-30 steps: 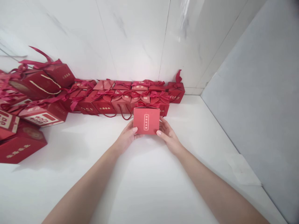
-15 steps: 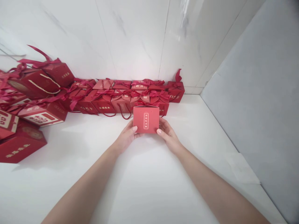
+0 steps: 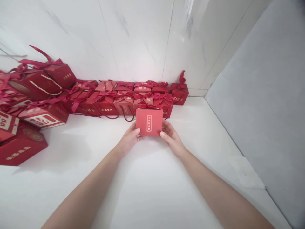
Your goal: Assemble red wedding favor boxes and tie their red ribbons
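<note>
- Hardly anything has moved since the earlier frame: both hands and the carton between them keep their places, so the work looks paused in a steady hold.
- At the left, a pile of ribbon-tied gift boxes (image 3: pixel 46 117) leans together on the white counter (image 3: pixel 152 187), one with pale cord handles (image 3: pixel 51 85).
- Beside it, a double row of smaller gift boxes (image 3: pixel 105 106) runs rightward along the marbled wall (image 3: pixel 138 38).
- Left hand (image 3: pixel 128 140): thumb on the near face's lower left corner, fingers curled beneath and behind, pinching the carton.
- Middle: red wedding-candy box (image 3: pixel 156 122), that carton, its framed label facing near, just before the row; whether it rests on the counter I cannot tell.
- Right hand (image 3: pixel 173 140): thumb at the lower right corner, fingers along the side, pinching likewise.
- Far right: a whitish patch (image 3: pixel 247 173) beside the grey panel (image 3: pixel 269 95).
</note>
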Motion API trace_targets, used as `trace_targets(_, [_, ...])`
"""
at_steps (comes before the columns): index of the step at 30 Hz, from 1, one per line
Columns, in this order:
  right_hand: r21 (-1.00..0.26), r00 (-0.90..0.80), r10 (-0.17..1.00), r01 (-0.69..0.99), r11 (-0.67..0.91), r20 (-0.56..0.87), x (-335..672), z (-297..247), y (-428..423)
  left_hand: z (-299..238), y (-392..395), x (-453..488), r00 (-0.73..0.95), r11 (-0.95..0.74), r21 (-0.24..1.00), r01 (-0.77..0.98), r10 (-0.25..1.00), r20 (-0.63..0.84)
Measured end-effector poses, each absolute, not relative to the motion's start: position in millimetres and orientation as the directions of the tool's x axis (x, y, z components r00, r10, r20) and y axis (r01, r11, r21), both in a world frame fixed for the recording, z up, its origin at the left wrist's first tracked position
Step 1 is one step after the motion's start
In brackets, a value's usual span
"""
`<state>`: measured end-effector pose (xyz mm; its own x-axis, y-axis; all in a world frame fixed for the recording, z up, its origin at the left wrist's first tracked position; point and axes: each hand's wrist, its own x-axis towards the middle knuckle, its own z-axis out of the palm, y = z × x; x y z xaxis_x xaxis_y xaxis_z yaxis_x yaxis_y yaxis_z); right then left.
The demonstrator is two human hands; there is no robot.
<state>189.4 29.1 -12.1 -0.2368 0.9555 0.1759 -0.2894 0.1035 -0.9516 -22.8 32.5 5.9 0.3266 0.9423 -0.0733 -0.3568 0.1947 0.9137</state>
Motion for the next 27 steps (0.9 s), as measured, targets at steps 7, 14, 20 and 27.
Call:
trace_targets(7, [-0.95,-0.242,0.953,-0.293,0.106,0.181,190,-12,29,6,32,-23,0.315,0.195,0.911,-0.363,0.946,-0.077])
trace_targets(14, [-0.953,-0.235,0.959,-0.289,0.089,0.161,190,-12,29,4,33,-23,0.319,0.193,0.912,-0.361,0.945,-0.073])
trace_targets(20, [-0.913,-0.187,0.973,-0.406,0.048,0.134,190,-13,28,6,34,-26,0.362,0.304,0.856,-0.418,0.92,-0.15])
trace_targets(27, [-0.927,-0.297,0.944,-0.375,0.022,0.143,189,-8,17,4,35,-30,0.32,0.322,0.875,-0.36,0.924,-0.209])
